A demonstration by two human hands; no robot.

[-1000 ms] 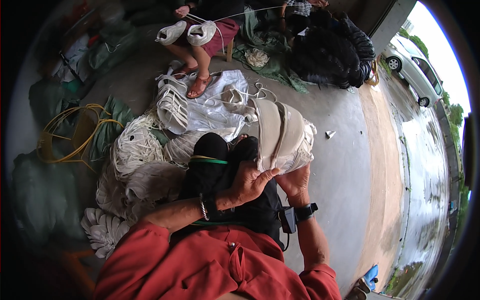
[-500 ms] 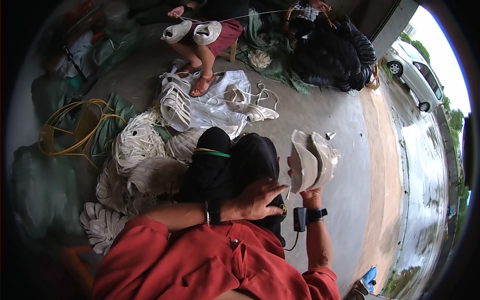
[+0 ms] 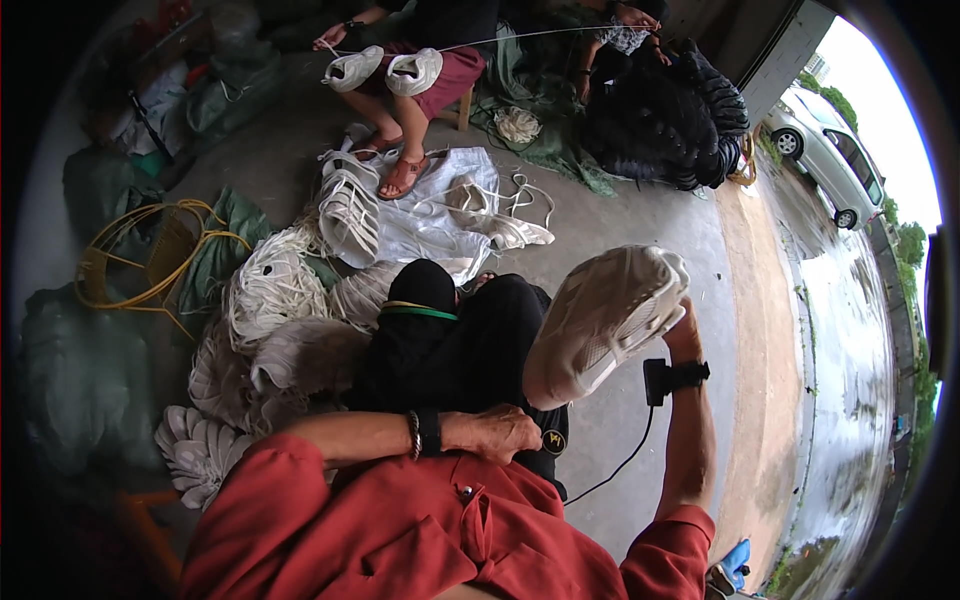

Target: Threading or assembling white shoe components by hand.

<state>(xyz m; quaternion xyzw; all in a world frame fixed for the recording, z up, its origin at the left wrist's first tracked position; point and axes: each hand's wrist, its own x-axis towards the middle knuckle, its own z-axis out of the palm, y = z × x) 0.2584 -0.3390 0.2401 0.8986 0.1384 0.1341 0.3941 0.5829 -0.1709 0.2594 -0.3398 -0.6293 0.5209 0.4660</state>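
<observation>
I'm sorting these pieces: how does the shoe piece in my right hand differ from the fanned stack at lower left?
The shoe piece is held up in your right hand; the fanned stack lies low at your left side. The shoe piece shows one broad surface; the fanned stack shows many overlapping layers. Both look pale.

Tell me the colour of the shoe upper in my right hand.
The shoe upper is off-white, showing best in the head view.

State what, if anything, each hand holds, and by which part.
Right hand: pale shoe upper, by its right side in the view; exact grip hidden behind it. Left hand: curled, no object visible; cannot tell.
</observation>
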